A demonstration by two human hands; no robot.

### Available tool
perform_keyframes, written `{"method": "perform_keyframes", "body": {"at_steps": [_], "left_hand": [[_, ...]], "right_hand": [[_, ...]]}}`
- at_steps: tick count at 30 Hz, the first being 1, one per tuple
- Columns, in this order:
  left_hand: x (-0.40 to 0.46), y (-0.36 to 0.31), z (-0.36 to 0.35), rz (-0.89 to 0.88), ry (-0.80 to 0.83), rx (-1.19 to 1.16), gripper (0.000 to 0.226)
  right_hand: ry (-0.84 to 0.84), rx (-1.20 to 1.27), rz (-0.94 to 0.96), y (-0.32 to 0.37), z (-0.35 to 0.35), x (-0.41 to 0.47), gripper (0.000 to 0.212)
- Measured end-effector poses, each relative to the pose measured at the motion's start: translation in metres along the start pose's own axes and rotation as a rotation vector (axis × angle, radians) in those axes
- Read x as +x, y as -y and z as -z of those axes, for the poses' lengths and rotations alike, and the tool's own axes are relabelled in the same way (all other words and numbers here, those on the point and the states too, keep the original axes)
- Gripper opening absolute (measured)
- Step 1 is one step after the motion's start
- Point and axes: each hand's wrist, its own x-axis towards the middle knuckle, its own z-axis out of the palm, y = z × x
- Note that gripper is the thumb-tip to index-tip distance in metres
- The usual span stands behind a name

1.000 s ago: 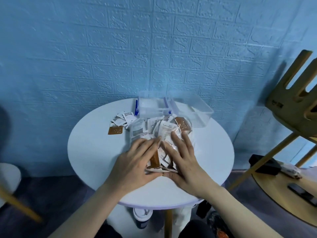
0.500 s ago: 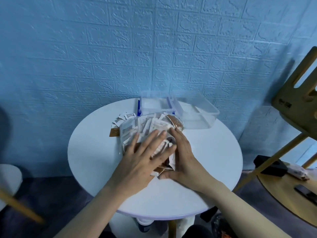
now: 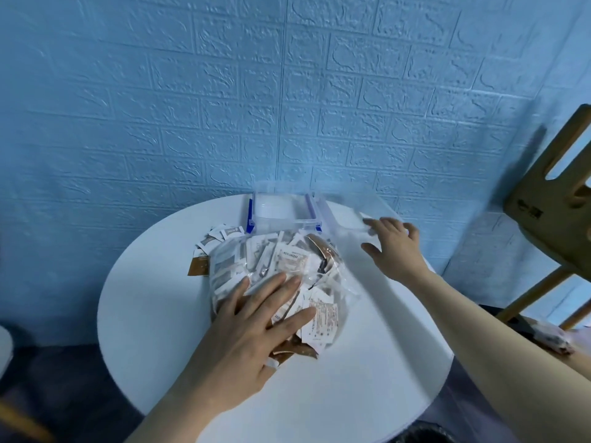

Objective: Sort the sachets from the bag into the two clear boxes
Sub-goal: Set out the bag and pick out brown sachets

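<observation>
A clear plastic bag [image 3: 281, 266] full of white and brown sachets lies in the middle of the round white table [image 3: 367, 362]. My left hand [image 3: 256, 327] presses flat on the bag's near part, fingers spread. My right hand [image 3: 395, 247] has its fingers straight and reaches to the near rim of the right clear box [image 3: 348, 209]. The left clear box [image 3: 281, 209], with blue latches, stands beside it at the table's far edge. Several loose sachets [image 3: 217, 241] lie left of the bag.
A blue brick-pattern wall stands just behind the table. A wooden chair [image 3: 556, 193] is at the right, with a low wooden surface [image 3: 556, 343] holding small items below it. The floor is dark.
My right hand left the bag and moved up and right to the right clear box. My left hand stayed pressed on the bag. The view came closer to the table.
</observation>
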Motion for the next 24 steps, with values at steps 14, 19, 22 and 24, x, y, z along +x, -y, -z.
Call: {"method": "perform_keyframes", "body": {"at_steps": [14,19,22,24], "left_hand": [[0.0,-0.001,-0.003,0.022,-0.041,-0.029,0.095],[-0.002,0.0,-0.009,0.013,-0.078,-0.017,0.088],[-0.004,0.001,-0.01,0.007,-0.085,-0.03,0.084],[-0.005,0.001,-0.008,-0.005,-0.1,-0.064,0.077]], "right_hand": [[-0.137,0.193,0.181,-0.01,0.049,-0.115,0.015],[-0.13,0.162,0.136,0.003,0.06,-0.142,0.021],[-0.198,0.132,0.343,0.043,0.058,-0.163,0.041],[-0.15,0.214,0.453,0.075,0.049,-0.173,0.046]]}}
